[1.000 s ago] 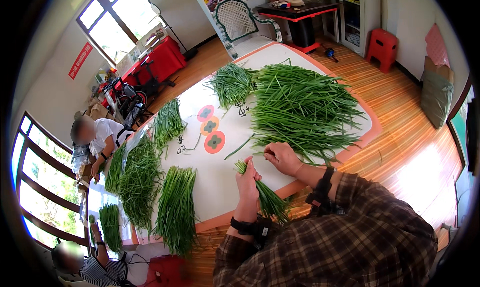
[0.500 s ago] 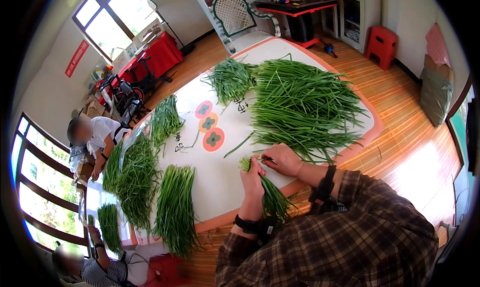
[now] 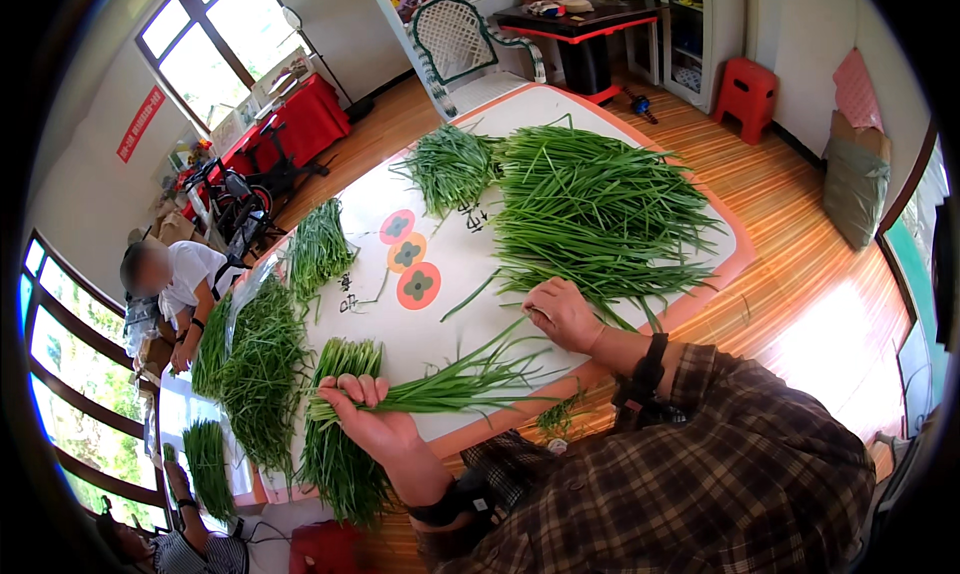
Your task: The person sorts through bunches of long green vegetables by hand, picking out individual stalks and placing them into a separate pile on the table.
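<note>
My left hand (image 3: 372,422) is closed around a bunch of garlic chives (image 3: 462,382). Its cut ends point left over a neat stack of chives (image 3: 342,474) at the table's near edge, and its leaves trail right over the tabletop. My right hand (image 3: 565,316), fingers curled together, is by the near edge of a large chive heap (image 3: 600,209). Whether a stalk is pinched in those fingers is hidden. A single loose stalk (image 3: 468,296) lies to the left of that hand.
More chives lie on the white table (image 3: 440,339): a far bunch (image 3: 450,169), a left bunch (image 3: 318,249) and a tangled pile (image 3: 262,374). Two people work along the left side, one in a white shirt (image 3: 195,274). A white chair (image 3: 470,59) stands beyond; a red stool (image 3: 747,99) stands right.
My left hand has swung left with the chives, from beside my right hand to over the neat stack; the bunch now lies sideways. My right hand stays near the large heap, apart from it.
</note>
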